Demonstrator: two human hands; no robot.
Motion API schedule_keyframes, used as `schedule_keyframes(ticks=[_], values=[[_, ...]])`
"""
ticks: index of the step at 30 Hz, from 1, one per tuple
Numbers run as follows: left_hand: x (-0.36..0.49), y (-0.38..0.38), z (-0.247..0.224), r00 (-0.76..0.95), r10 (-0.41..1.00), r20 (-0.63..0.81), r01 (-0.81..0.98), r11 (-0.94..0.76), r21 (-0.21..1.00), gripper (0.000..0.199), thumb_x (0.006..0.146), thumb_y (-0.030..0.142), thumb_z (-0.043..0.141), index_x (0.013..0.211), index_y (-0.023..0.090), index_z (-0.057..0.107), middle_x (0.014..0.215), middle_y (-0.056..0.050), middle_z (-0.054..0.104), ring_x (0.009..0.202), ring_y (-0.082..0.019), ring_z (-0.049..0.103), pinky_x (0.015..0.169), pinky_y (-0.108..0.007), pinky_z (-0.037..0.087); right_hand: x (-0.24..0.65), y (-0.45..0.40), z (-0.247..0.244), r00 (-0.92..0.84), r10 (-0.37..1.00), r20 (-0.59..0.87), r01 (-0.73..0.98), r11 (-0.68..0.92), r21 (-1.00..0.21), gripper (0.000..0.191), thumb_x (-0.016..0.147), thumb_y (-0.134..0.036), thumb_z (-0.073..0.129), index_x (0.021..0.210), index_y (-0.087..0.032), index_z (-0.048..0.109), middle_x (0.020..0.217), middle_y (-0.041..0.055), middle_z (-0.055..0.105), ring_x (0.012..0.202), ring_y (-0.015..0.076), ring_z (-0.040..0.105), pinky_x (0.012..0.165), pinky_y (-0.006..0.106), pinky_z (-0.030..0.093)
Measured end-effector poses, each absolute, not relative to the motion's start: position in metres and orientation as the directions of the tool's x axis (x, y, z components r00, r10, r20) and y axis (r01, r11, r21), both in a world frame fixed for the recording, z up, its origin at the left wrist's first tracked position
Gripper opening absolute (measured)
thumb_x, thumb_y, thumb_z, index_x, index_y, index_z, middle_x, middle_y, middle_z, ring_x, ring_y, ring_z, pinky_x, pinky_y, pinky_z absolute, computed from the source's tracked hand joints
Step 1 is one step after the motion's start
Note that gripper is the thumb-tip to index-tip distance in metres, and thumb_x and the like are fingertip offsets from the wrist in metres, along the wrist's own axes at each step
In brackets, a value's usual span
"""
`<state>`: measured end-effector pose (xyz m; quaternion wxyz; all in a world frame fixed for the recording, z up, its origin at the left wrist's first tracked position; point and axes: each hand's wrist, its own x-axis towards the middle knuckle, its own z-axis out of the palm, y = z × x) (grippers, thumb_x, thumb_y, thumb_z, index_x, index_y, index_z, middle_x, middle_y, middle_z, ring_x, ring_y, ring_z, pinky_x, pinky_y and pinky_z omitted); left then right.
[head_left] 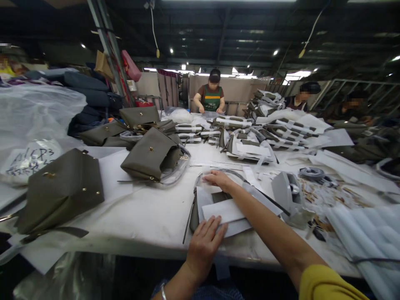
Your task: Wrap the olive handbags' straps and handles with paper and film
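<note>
An olive-brown bag (194, 212) lies on the white table (140, 221) in front of me, partly covered by white paper sheets (223, 210). My left hand (206, 241) rests on the near edge of the bag and paper, its fingers extended and lying flat. Beyond it, my right hand (218, 180) reaches over the far side of the bag, near the wrapped handle (233, 171). Its fingers point left and look extended, slightly blurred. Part of the bag is hidden under the paper and my right forearm.
Olive bags stand at left (64, 191) and behind (146, 154). Wrapped bags (250, 146) are piled at the back. A grey tape dispenser (286, 191), small metal parts (331, 193) and foam sheets (368, 233) lie right. A person (211, 96) works across the table.
</note>
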<state>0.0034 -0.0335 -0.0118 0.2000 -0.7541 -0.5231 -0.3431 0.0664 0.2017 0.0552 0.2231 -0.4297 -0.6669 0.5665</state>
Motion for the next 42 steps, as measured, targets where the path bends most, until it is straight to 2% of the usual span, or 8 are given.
schedule_keyframes(ticks=[4, 7, 11, 16, 22, 34, 38, 42], values=[[0.003, -0.033, -0.012, 0.215, 0.665, 0.715, 0.924, -0.375, 0.071, 0.036, 0.102, 0.021, 0.039, 0.131, 0.026, 0.059, 0.139, -0.002, 0.058, 0.125, -0.021, 0.057, 0.099, -0.038, 0.052, 0.076, 0.187, 0.060, -0.586, 0.807, -0.074, 0.195, 0.051, -0.980, 0.047, 0.075, -0.055, 0.072, 0.102, -0.017, 0.071, 0.102, 0.0100, 0.075, 0.099, 0.0225, 0.070, 0.093, 0.038, 0.053], [0.003, -0.033, -0.013, 0.205, 0.665, 0.718, 0.924, -0.373, 0.081, 0.035, 0.102, 0.022, 0.041, 0.131, 0.026, 0.059, 0.138, -0.002, 0.058, 0.125, -0.020, 0.057, 0.099, -0.038, 0.052, 0.086, 0.170, 0.066, -0.608, 0.794, 0.025, 0.156, 0.151, -0.976, 0.045, 0.076, -0.057, 0.070, 0.097, -0.017, 0.075, 0.103, 0.0093, 0.074, 0.103, 0.0250, 0.068, 0.099, 0.041, 0.049], [0.003, -0.033, -0.012, 0.209, 0.683, 0.700, 0.922, -0.377, 0.093, 0.035, 0.101, 0.022, 0.042, 0.132, 0.026, 0.058, 0.138, -0.003, 0.059, 0.124, -0.021, 0.057, 0.100, -0.039, 0.052, 0.107, 0.139, 0.069, -0.637, 0.756, 0.149, 0.160, 0.319, -0.934, 0.026, 0.076, -0.045, 0.075, 0.090, -0.023, 0.079, 0.107, 0.0065, 0.073, 0.107, 0.0250, 0.064, 0.104, 0.040, 0.044], [0.002, -0.033, -0.010, 0.222, 0.675, 0.704, 0.920, -0.385, 0.079, 0.037, 0.101, 0.019, 0.042, 0.134, 0.024, 0.056, 0.133, -0.006, 0.062, 0.122, -0.021, 0.058, 0.101, -0.039, 0.051, 0.131, 0.102, 0.059, -0.742, 0.608, 0.282, 0.221, 0.619, -0.754, 0.021, 0.088, -0.024, 0.060, 0.098, -0.025, 0.078, 0.099, 0.0040, 0.075, 0.095, 0.0201, 0.069, 0.089, 0.034, 0.054], [0.002, -0.032, -0.012, 0.216, 0.668, 0.712, 0.920, -0.384, 0.081, 0.040, 0.100, 0.016, 0.043, 0.138, 0.023, 0.052, 0.132, -0.007, 0.063, 0.123, -0.022, 0.058, 0.101, -0.039, 0.050, 0.145, 0.085, 0.055, -0.732, 0.590, 0.341, 0.208, 0.670, -0.713, 0.026, 0.090, -0.018, 0.054, 0.100, -0.025, 0.077, 0.102, 0.0031, 0.076, 0.100, 0.0202, 0.071, 0.093, 0.033, 0.056], [0.001, -0.032, -0.014, 0.169, 0.678, 0.715, 0.894, -0.412, 0.179, 0.029, 0.098, 0.018, 0.047, 0.124, 0.016, 0.060, 0.124, -0.010, 0.066, 0.120, -0.022, 0.059, 0.106, -0.041, 0.049, 0.164, 0.051, 0.049, -0.686, 0.529, 0.499, 0.110, 0.753, -0.648, 0.027, 0.095, -0.016, 0.054, 0.111, -0.026, 0.073, 0.110, 0.0029, 0.074, 0.106, 0.0181, 0.069, 0.101, 0.035, 0.054], [0.000, -0.033, -0.018, 0.096, 0.677, 0.730, 0.879, -0.402, 0.257, 0.026, 0.097, 0.021, 0.049, 0.121, 0.014, 0.059, 0.120, -0.013, 0.067, 0.115, -0.022, 0.062, 0.100, -0.039, 0.053, 0.170, 0.045, 0.044, -0.639, 0.526, 0.561, 0.134, 0.794, -0.592, 0.031, 0.095, -0.011, 0.052, 0.112, -0.027, 0.072, 0.110, 0.0027, 0.074, 0.104, 0.0175, 0.070, 0.097, 0.035, 0.057], [0.000, -0.034, -0.020, -0.025, 0.700, 0.714, 0.858, -0.351, 0.374, 0.034, 0.096, 0.025, 0.053, 0.129, 0.015, 0.054, 0.122, -0.013, 0.065, 0.113, -0.022, 0.063, 0.095, -0.034, 0.056, 0.173, 0.038, 0.035, -0.678, 0.409, 0.611, 0.092, 0.872, -0.481, 0.037, 0.094, -0.007, 0.050, 0.118, -0.029, 0.068, 0.109, 0.0020, 0.074, 0.106, 0.0171, 0.069, 0.102, 0.040, 0.053]])
